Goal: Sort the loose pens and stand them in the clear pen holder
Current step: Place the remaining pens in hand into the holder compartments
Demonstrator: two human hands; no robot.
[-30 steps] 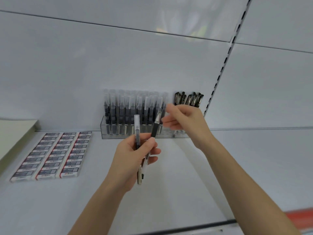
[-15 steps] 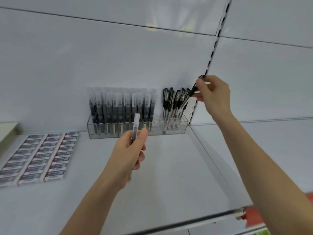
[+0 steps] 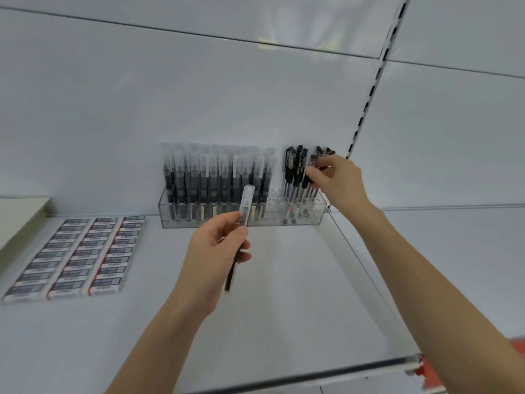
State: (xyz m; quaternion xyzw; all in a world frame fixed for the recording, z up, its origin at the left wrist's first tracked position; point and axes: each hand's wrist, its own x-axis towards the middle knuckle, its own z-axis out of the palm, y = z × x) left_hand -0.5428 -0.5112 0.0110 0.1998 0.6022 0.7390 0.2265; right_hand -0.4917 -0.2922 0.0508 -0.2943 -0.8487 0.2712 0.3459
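A clear pen holder (image 3: 316, 217) stands against the back wall of a white shelf. Its left part is packed with clear-capped pens (image 3: 216, 177); its right part holds several black-capped pens (image 3: 295, 172). My left hand (image 3: 211, 251) is in front of the holder and grips one clear-capped pen (image 3: 245, 204), held nearly upright. My right hand (image 3: 338, 180) is at the holder's right end, fingers pinched on a black-capped pen (image 3: 311, 173) that stands among the others.
Three rows of small boxed erasers (image 3: 82, 255) lie on the shelf to the left. A cream box edge (image 3: 20, 214) sits at the far left. A slotted upright (image 3: 369, 95) runs up the back wall beside the holder. The shelf's front lip (image 3: 312, 372) is near me.
My right hand came down from above the holder, lowering the black-capped pen in among the others at the right end. My left hand still holds the single clear-capped pen.
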